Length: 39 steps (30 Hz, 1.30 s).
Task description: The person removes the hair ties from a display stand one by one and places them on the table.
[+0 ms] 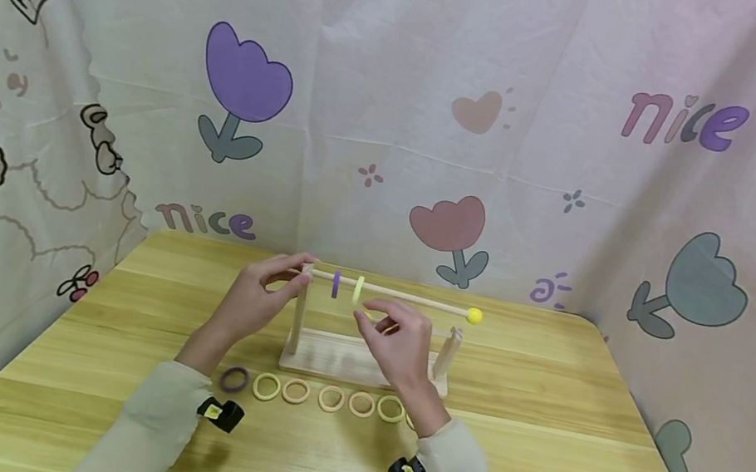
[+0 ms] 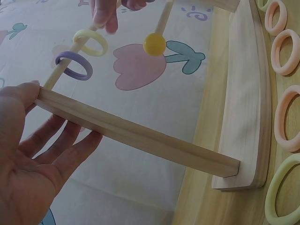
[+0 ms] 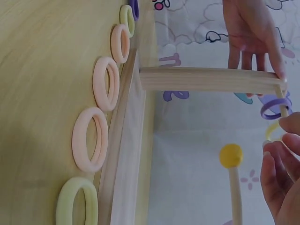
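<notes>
A wooden stand [image 1: 356,360] has two uprights and carries a wooden rod [image 1: 412,299] with a yellow ball at its right end. On the rod hang a purple ring [image 1: 336,284] and a pale yellow ring [image 1: 357,291]. My left hand [image 1: 254,300] holds the top of the left upright [image 2: 136,129], thumb by the rod's end, other fingers behind the wood. Just right of the pale yellow ring is my right hand [image 1: 399,343], its fingers loosely bent with a gap between thumb and fingertips. In the left wrist view that ring hangs apart from those fingers.
A row of several rings lies in front of the stand, among them a purple ring [image 1: 234,379] and a peach ring [image 1: 332,398]. My right forearm partly covers the last one. A second rod with a yellow ball [image 2: 154,44] sits lower. Behind the table hangs a printed curtain [image 1: 371,100].
</notes>
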Tool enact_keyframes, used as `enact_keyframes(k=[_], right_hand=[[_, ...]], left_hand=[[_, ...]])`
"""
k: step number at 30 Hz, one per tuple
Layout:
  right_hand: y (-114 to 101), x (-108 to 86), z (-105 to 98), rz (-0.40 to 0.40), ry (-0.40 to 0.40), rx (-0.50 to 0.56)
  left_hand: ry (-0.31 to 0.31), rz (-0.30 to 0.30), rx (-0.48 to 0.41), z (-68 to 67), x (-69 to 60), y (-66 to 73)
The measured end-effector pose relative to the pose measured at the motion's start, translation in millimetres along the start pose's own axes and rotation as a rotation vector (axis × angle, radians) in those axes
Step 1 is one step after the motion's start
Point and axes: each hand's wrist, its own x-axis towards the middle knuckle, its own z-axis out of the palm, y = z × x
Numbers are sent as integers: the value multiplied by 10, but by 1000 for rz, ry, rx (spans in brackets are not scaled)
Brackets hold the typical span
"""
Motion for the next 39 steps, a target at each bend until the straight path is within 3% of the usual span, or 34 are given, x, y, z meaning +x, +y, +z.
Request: enact_keyframes(k=[12,19,39], right_hand=[[-64,40,144,8,82,-45],[-44,42,205,-38,130,-59],[-36,-45,104,40,156,-22]], left_hand=[[5,10,2,-6,-2,-6],[3,10,4,-1,5,0],[-3,-1,3,-8,7,0]])
